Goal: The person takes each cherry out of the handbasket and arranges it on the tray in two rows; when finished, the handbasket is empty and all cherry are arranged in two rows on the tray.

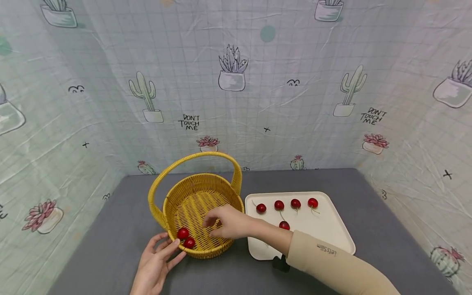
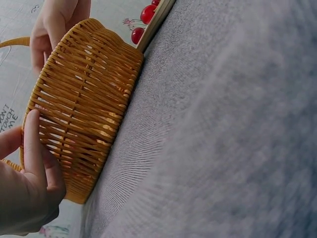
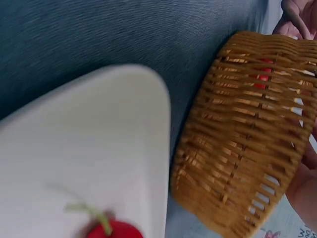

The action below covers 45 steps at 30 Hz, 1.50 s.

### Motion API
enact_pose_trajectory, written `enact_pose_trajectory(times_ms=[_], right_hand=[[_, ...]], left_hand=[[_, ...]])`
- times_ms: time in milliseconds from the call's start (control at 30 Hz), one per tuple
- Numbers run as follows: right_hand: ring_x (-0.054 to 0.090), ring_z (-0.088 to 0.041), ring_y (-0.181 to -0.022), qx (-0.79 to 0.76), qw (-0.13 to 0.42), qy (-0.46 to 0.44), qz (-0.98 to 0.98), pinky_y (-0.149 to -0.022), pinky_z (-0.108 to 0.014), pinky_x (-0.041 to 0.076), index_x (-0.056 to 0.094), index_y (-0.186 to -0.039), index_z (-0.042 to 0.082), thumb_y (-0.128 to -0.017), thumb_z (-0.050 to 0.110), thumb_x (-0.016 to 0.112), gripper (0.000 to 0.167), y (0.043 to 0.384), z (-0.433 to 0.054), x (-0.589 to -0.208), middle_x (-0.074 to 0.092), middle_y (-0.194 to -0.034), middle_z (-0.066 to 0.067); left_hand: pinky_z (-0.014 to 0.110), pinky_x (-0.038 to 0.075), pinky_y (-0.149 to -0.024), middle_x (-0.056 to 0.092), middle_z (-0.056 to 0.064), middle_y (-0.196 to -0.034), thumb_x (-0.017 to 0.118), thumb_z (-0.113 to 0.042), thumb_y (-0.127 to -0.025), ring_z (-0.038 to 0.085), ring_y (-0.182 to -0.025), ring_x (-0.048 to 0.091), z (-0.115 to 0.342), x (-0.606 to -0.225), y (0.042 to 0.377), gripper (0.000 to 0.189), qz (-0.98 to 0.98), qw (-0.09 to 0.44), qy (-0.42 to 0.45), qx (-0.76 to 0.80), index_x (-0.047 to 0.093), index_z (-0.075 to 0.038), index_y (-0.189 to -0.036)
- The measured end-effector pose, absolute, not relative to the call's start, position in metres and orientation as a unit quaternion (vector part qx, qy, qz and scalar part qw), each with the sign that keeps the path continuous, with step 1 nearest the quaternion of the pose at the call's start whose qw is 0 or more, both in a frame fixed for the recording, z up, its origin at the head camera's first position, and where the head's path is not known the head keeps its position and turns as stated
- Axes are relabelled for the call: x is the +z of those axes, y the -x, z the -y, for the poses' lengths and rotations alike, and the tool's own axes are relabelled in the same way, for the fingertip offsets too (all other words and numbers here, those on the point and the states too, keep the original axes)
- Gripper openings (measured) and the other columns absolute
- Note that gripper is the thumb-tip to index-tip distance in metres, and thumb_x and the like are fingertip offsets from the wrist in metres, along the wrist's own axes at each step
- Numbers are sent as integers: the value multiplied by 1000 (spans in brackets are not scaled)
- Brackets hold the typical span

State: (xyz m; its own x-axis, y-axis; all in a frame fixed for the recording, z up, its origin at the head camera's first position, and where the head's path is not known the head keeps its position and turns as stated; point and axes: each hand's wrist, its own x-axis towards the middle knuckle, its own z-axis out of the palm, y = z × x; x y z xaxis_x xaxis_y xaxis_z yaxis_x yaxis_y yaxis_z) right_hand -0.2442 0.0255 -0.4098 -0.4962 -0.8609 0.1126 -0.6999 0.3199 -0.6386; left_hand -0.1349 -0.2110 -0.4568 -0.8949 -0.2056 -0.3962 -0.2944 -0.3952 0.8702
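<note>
A yellow wicker basket [image 1: 200,180] with a tall arched handle stands on the grey table. Two red cherries [image 1: 186,238] lie inside it, near the front left rim. My left hand [image 1: 156,260] holds that rim, thumb at the top edge and fingers against the outer wall. Over the basket's inside, my right hand [image 1: 230,221] has its fingers loosely bent, with a gap to the thumb and nothing visible between them. To the right, a white tray [image 1: 324,233] carries several more stemmed cherries [image 1: 296,204]; my right forearm hides part of it.
The grey tabletop [image 1: 110,246] ends against a patterned cloth backdrop [image 1: 258,114] at the back and sides. A black object [image 1: 281,263] shows below my right wrist, by the tray's front edge. The basket handle [image 1: 195,155] rises behind my right hand.
</note>
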Motion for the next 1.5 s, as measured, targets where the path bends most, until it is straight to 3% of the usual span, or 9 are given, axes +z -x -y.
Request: enact_pose_trajectory(times_ms=[233, 467, 867, 1500], right_hand=[[66, -11, -108, -293, 162, 507, -794, -93, -18, 55, 71, -122, 5, -92, 8, 79, 31, 246, -5, -419, 72, -117, -5], [63, -7, -109, -265, 148, 513, -803, -92, -13, 51, 72, -121, 11, -91, 12, 80, 31, 248, 9, -428, 71, -117, 5], [64, -5, -110, -283, 171, 511, -793, -93, -14, 53, 71, -123, 9, -93, 11, 79, 32, 250, 24, -434, 72, -119, 3], [64, 2, -93, -287, 209, 500, -790, -77, -8, 54, 70, -123, 6, -90, 1, 79, 34, 249, 32, -442, 71, -111, 4]], left_hand=[[43, 61, -97, 53, 2, -105, 63, -5, -104, 15, -100, 67, 211, -457, 135, 34, -551, 26, 222, 804, 37, -17, -123], [43, 62, -95, 54, 2, -105, 62, -5, -104, 15, -97, 68, 210, -459, 135, 34, -560, 23, 223, 797, 37, -16, -123], [44, 61, -96, 52, 1, -104, 62, -5, -104, 13, -94, 67, 212, -456, 133, 33, -559, 24, 225, 798, 37, -17, -122], [44, 61, -95, 53, 3, -104, 63, -5, -104, 14, -95, 68, 211, -457, 134, 34, -555, 25, 225, 801, 36, -16, -122]])
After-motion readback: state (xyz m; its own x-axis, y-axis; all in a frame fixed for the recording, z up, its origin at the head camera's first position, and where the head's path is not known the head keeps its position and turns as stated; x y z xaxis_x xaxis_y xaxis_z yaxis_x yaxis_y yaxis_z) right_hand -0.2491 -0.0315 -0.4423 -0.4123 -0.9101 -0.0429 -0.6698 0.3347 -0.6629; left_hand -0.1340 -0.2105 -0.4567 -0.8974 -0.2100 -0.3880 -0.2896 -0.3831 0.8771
